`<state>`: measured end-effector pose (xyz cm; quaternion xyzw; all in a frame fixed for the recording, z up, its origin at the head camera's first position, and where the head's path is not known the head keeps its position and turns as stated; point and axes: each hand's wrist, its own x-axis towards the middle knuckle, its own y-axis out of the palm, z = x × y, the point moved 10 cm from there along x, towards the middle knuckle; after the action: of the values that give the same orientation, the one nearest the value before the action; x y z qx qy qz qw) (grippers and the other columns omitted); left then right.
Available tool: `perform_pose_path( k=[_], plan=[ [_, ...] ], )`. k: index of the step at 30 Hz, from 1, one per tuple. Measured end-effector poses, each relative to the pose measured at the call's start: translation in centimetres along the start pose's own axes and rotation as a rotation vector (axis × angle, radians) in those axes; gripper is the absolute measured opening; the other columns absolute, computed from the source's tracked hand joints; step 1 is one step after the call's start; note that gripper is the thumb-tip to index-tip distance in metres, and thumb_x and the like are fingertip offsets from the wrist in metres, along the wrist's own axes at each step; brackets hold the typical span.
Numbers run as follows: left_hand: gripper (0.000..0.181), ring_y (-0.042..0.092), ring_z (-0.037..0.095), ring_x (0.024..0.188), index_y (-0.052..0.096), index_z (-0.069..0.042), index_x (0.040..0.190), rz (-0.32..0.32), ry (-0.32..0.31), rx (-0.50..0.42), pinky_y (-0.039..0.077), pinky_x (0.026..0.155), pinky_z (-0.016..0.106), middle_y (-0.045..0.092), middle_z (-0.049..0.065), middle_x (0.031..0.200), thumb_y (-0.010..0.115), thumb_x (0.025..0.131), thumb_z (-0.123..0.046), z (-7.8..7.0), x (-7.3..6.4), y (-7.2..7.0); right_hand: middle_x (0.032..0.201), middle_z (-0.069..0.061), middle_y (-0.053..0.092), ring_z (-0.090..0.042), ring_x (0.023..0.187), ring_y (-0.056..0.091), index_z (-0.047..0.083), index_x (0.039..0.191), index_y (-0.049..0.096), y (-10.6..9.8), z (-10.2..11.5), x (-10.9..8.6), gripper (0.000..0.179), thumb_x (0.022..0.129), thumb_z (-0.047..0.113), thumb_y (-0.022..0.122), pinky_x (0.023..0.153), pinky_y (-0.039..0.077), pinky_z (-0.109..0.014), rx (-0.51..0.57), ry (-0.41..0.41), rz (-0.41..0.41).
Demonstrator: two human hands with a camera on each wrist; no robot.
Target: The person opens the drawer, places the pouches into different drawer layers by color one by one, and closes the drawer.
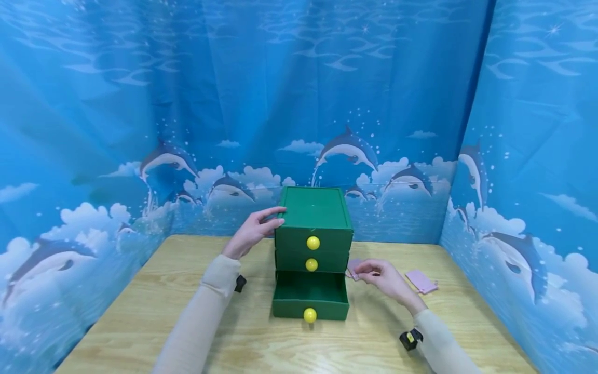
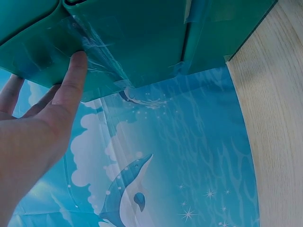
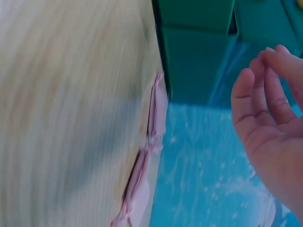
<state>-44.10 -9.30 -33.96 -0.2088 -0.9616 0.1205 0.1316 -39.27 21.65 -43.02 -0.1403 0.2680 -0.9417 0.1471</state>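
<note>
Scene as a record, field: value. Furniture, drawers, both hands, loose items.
furniture: green box-shaped cabinet with round yellow knobs, on pale wood-grain table
bottom drawer: open
upper two drawers: closed
left hand: touching cabinet's left side near top
right hand: beside cabinet's right side, fingers curved, nothing visibly held
loose items: two flat pink pieces, on table, right of cabinet

Drawer box [image 1: 314,206]: plain green, drawer fronts [image 1: 290,241] a darker green; three knobs [image 1: 313,242] solid yellow. Pouches [image 1: 422,281]: pale pink. Table [image 1: 187,291]: light yellowish-brown, wood grain. Curtain [image 1: 252,93]: blue, lighter in patches, printed with grey-blue dolphins [image 1: 351,145] with white bellies, white clouds [image 1: 87,215], white ripple lines [image 1: 341,63], star sparkles [image 1: 554,30]. Sleeves [image 1: 191,322]: off-white, plain. Wrist devices [image 1: 406,343]: black, right one has a yellow patch [image 1: 410,337].
</note>
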Motion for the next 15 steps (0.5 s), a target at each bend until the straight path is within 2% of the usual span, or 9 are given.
perform_pose_path(
  k=[8,15],
  plan=[
    [0.051,0.043,0.032,0.137,0.046,-0.026,0.146,-0.007,-0.008,0.004,0.039,0.11,0.056,0.037,0.006,0.156,0.057,0.099,-0.041,0.1,0.1,-0.1,0.114,-0.017,0.067,-0.018,0.098,0.059,-0.001,0.111,0.068,-1.9,-2.8,0.0,0.021,0.094,0.01,0.065,0.072,0.052,-0.025,-0.021,0.068,0.025],
    [0.05,0.041,0.033,0.139,0.046,-0.025,0.147,-0.001,-0.017,-0.013,0.038,0.111,0.055,0.036,0.009,0.156,0.057,0.1,-0.037,0.3,0.1,0.0,0.117,-0.017,0.067,-0.021,0.1,0.061,-0.002,0.115,0.068,-3.0,-5.4,-0.2,0.027,0.091,0.011,0.068,0.08,0.05,-0.026,-0.026,0.117,0.035]
  ],
)
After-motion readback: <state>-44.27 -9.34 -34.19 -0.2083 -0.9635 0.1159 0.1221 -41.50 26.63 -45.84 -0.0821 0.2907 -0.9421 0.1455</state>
